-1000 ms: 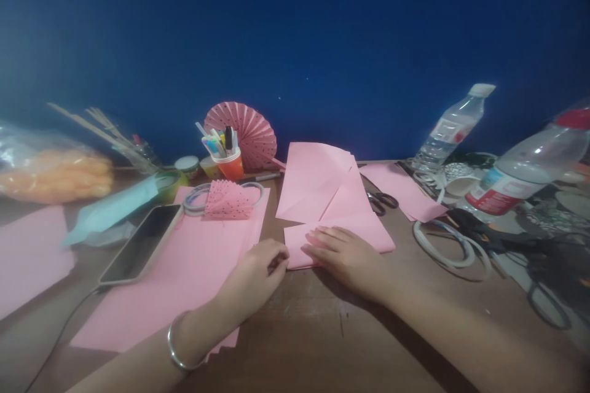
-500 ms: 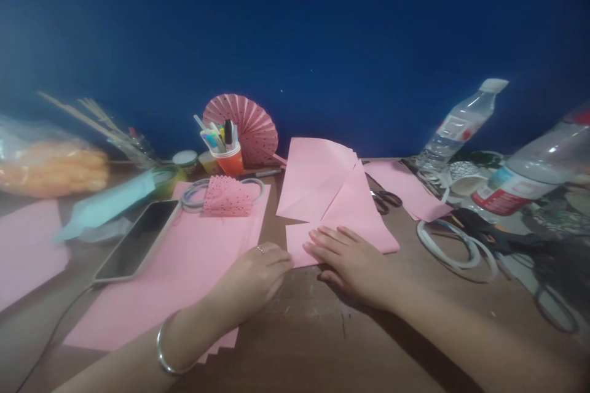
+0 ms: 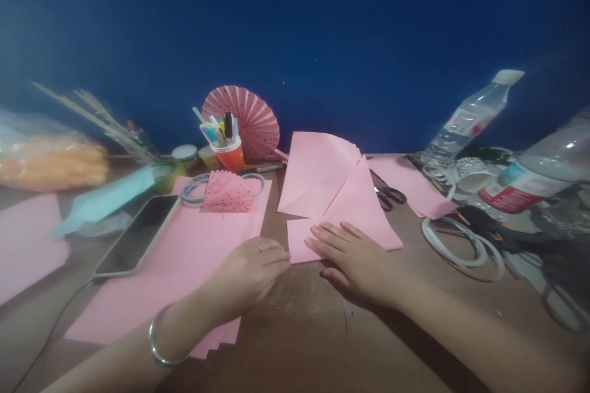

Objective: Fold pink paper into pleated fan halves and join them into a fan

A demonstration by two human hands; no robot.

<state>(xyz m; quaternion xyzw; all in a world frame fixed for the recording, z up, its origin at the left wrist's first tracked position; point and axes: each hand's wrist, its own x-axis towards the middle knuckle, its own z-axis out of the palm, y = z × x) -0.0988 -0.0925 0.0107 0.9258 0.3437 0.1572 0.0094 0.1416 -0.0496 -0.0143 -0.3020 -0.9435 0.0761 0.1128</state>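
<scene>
In the middle of the table lies a folded sheet of pink paper (image 3: 369,209), its near edge creased over toward me. My right hand (image 3: 359,261) rests flat on the folded strip, fingers stretched and slightly spread, the thumb just off the near edge. At the near left corner of that sheet, my left hand (image 3: 253,267) is closed, its fingertips pinching the edge; the fingers' undersides are hidden. Behind the folded part is more pink paper (image 3: 316,169). A stack of pink sheets (image 3: 184,282) lies partly beneath my left forearm.
A phone (image 3: 138,236) and a dotted pleated paper piece (image 3: 227,191) lie on the stack. Behind stand a cup of pens (image 3: 229,153) and a round pink fan (image 3: 249,116). Scissors (image 3: 391,195), a coiled white cable (image 3: 461,252) and two plastic bottles (image 3: 474,113) are at right.
My left hand has turned over slightly, its fingers now closed together at the paper's corner. My right hand's thumb has come out from the near edge. The view has shifted a little.
</scene>
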